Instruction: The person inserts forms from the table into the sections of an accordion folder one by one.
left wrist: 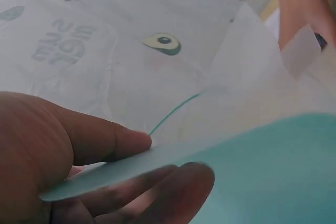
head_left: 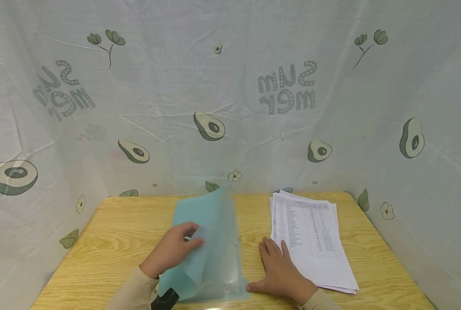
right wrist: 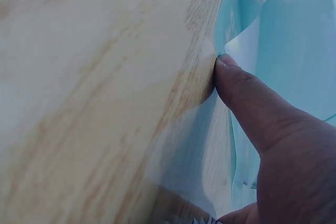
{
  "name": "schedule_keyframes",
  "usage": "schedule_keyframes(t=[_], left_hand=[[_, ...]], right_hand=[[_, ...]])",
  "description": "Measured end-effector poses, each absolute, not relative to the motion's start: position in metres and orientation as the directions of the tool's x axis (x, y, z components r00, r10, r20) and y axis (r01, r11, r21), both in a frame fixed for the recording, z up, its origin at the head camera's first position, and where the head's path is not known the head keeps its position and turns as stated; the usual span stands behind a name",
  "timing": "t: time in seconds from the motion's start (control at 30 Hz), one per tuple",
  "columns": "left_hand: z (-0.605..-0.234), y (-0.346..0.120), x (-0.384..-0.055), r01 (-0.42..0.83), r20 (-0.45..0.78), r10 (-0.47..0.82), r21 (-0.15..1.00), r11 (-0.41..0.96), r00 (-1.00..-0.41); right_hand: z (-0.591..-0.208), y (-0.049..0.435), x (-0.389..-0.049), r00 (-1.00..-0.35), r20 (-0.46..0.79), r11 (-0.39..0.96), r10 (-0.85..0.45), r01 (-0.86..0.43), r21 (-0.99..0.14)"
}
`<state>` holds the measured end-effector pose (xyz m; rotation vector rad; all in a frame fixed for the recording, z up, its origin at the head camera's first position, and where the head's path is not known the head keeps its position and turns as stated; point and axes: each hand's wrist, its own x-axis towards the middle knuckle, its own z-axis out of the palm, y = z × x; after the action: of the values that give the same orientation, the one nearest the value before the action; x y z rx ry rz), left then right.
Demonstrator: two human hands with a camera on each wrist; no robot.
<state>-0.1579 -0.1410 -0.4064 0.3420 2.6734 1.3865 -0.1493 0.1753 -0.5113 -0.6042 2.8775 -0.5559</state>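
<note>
A teal, see-through plastic folder [head_left: 222, 267] lies on the table, its front cover [head_left: 197, 211] lifted and bent upward. My left hand [head_left: 174, 247] pinches the cover at its left edge; in the left wrist view the thumb lies on one side of the teal sheet [left wrist: 273, 177] and the fingers on the other. My right hand [head_left: 278, 273] rests on the table with its fingers spread, fingertips at the left edge of a stack of printed sheets [head_left: 311, 232]. Its thumb [right wrist: 252, 98] presses the folder's lower right corner.
The wooden table [head_left: 110, 241] carries the folder in the middle and the paper stack at the right. A pale curtain [head_left: 168, 77] printed with avocados hangs behind and along both sides. A dark wrist strap [head_left: 165, 299] is on the left sleeve.
</note>
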Motion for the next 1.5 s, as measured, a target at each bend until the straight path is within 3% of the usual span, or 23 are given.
schedule_keyframes(t=[0.27, 0.47, 0.9, 1.2, 1.5], left_hand=[[-0.405, -0.146, -0.156, -0.045, -0.137, 0.225, 0.927, 0.372, -0.965], [-0.412, -0.148, -0.157, -0.054, -0.127, 0.282, 0.966, 0.252, -0.951], [-0.412, -0.149, -0.157, -0.062, -0.112, 0.255, 0.979, 0.195, -0.960], [-0.414, -0.144, -0.160, 0.071, -0.014, 0.224, 0.928, 0.365, -0.975], [-0.416, -0.138, -0.162, 0.103, 0.042, 0.124, 0.832, 0.545, -0.991]], right_hand=[[-0.510, 0.176, -0.149, -0.908, -0.072, 0.851, -0.412, -0.355, -0.386], [-0.509, 0.176, -0.148, -0.904, -0.060, 0.841, -0.423, -0.367, -0.397], [-0.506, 0.175, -0.147, -0.900, -0.047, 0.834, -0.432, -0.380, -0.399], [-0.506, 0.174, -0.148, -0.904, -0.065, 0.839, -0.423, -0.363, -0.405], [-0.505, 0.172, -0.148, -0.906, -0.069, 0.843, -0.418, -0.359, -0.400]])
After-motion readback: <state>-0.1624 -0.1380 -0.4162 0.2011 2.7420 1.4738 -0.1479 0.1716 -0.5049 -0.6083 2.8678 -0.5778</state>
